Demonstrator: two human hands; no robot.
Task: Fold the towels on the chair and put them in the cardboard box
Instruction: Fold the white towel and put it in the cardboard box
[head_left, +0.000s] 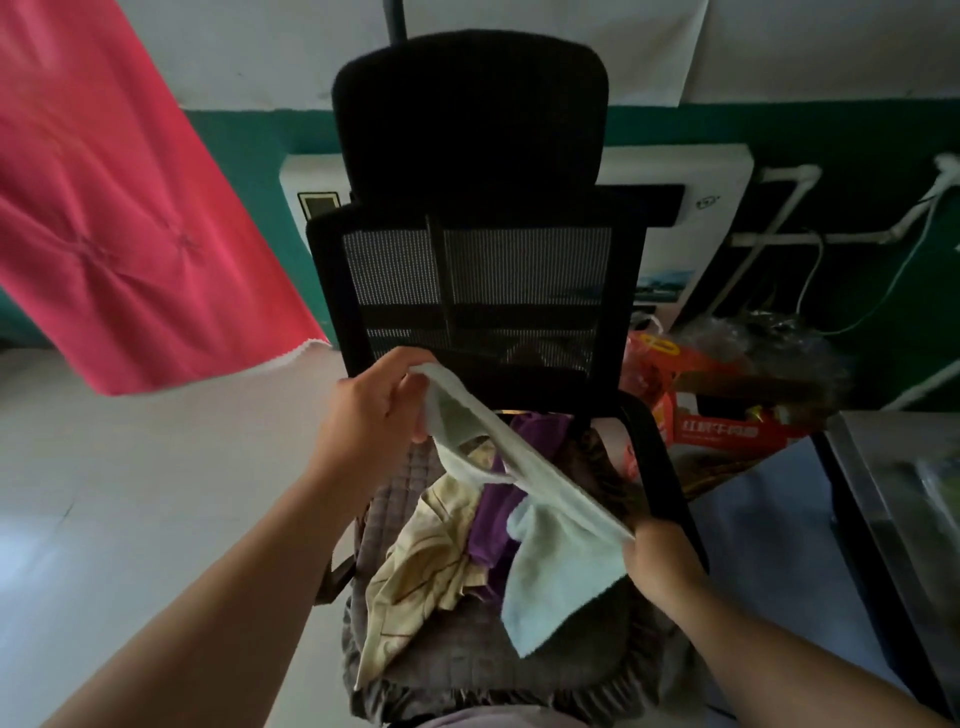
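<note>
A pale blue towel (550, 551) is stretched above the seat of a black mesh office chair (478, 270). My left hand (374, 410) pinches its upper corner near the backrest. My right hand (660, 561) grips its lower edge by the right armrest, and a loose flap hangs down between them. On the grey seat cushion (467, 654) lie a cream patterned towel (426, 561) and a purple towel (493, 519), both crumpled. No cardboard box for the towels is plainly visible.
A pink cloth (114, 208) hangs at the upper left. Red printed cartons and plastic bags (727, 415) sit to the right of the chair. A metal table edge (893, 493) runs along the right. A white appliance (691, 208) stands behind the chair.
</note>
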